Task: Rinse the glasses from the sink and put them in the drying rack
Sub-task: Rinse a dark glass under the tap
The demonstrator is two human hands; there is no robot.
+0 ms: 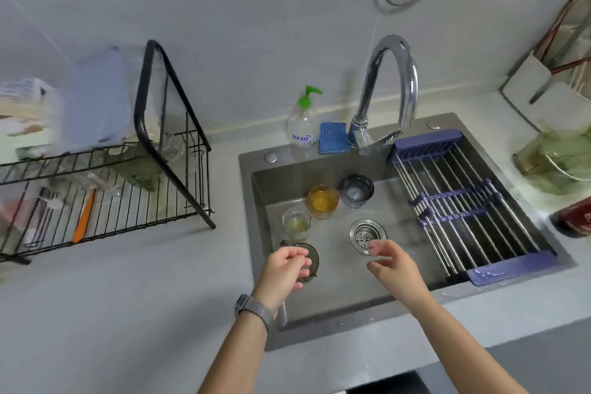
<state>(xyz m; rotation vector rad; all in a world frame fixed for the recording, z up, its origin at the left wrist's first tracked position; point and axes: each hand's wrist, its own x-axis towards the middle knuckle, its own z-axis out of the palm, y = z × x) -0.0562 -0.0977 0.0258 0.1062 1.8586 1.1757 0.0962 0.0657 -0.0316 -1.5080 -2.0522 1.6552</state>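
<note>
Several glasses stand in the grey sink [335, 304]: a pale green one [296, 223], an amber one [323, 201], a blue-grey one [358, 190] and a dark green one [311, 261] partly hidden behind my left hand. My left hand [284, 272] hovers over the sink's left side, fingers loosely curled, right at the dark green glass; whether it touches it I cannot tell. My right hand [391, 269] hangs over the sink near the drain [367, 235], fingers relaxed, holding nothing. The black wire drying rack [172, 169] stands on the counter to the left.
A chrome tap [393, 80] arches over the sink's back, with a soap bottle [303, 125] and blue sponge [333, 137] beside it. A purple roll-up rack [463, 201] covers the sink's right side. A green container [556, 160] and a red object [575, 217] sit on the right counter.
</note>
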